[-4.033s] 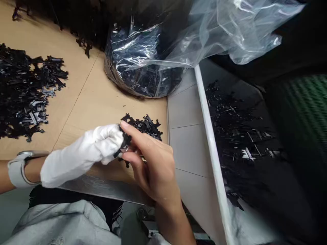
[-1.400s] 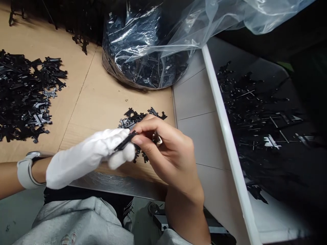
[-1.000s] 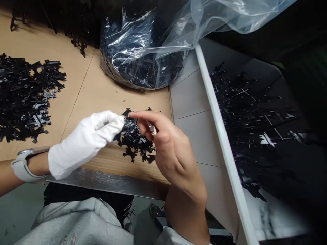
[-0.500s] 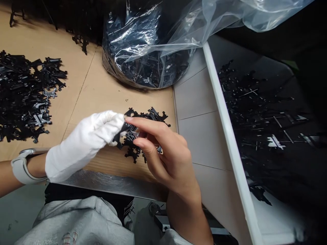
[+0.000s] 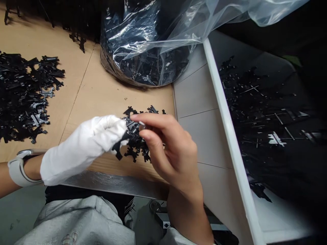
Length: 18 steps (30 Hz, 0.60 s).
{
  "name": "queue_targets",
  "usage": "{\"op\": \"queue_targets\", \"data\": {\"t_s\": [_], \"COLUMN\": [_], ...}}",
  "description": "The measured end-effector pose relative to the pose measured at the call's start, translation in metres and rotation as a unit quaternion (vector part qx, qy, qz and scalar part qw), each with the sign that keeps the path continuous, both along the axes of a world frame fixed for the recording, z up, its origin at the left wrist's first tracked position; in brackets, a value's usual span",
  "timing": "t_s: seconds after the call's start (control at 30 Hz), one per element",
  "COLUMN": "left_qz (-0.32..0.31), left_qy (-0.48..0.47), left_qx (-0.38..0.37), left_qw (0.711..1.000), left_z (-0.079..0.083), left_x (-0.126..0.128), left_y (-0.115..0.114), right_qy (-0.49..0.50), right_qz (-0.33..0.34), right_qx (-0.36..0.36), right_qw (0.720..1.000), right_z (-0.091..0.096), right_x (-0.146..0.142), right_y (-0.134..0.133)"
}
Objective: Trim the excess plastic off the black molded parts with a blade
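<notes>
My left hand [image 5: 87, 146], in a white glove, pinches a black plastic part [image 5: 118, 150] whose notched end sticks out below the fingertips. My right hand [image 5: 171, 146] is bare and sits just to the right of it. Its thumb and fingers close round a small pale piece [image 5: 142, 125], too small to name and partly covered by the fingers. Underneath both hands lies a small pile of similar black plastic parts [image 5: 132, 153] on the wooden tabletop [image 5: 102, 98].
A large heap of black parts [image 5: 22, 92] covers the table's left side. At the back stands a clear plastic bag [image 5: 145, 64] filled with dark parts. A white divider [image 5: 227, 129] borders the right side, with more black parts [image 5: 255, 102] beyond. Metal edging [image 5: 109, 182] runs along the front.
My right hand has drawn slightly right, away from the gloved fingertips, with the pale piece moving along. The black part in my left hand now shows more, tilted downward.
</notes>
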<state>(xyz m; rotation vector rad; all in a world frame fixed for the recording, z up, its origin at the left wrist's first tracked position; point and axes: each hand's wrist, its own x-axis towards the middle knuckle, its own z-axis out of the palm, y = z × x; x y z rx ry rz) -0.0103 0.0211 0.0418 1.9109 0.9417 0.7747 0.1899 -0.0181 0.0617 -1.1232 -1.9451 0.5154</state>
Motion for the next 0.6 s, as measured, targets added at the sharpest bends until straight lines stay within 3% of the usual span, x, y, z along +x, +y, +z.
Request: {"op": "queue_targets", "data": {"t_s": [0.1, 0.2, 0.4, 0.6], "left_qz": [-0.039, -0.02, 0.027, 0.023], "left_qy": [0.045, 0.092, 0.04, 0.057], "left_qx": [0.114, 0.207, 0.115, 0.151], "left_qw": [0.992, 0.974, 0.992, 0.987], "left_z": [-0.01, -0.02, -0.027, -0.027], "left_x": [-0.014, -0.023, -0.018, -0.02], "left_y": [-0.001, -0.001, -0.003, -0.004], "right_qy": [0.028, 0.015, -0.027, -0.039], "right_qz": [-0.016, 0.034, 0.087, 0.08], "right_qx": [-0.008, -0.014, -0.036, -0.042], "right_qw": [0.999, 0.999, 0.995, 0.995], "right_z": [-0.002, -0.001, 0.001, -0.001], "right_x": [0.003, 0.002, -0.006, -0.009], "right_y": [-0.001, -0.003, -0.006, -0.005]}}
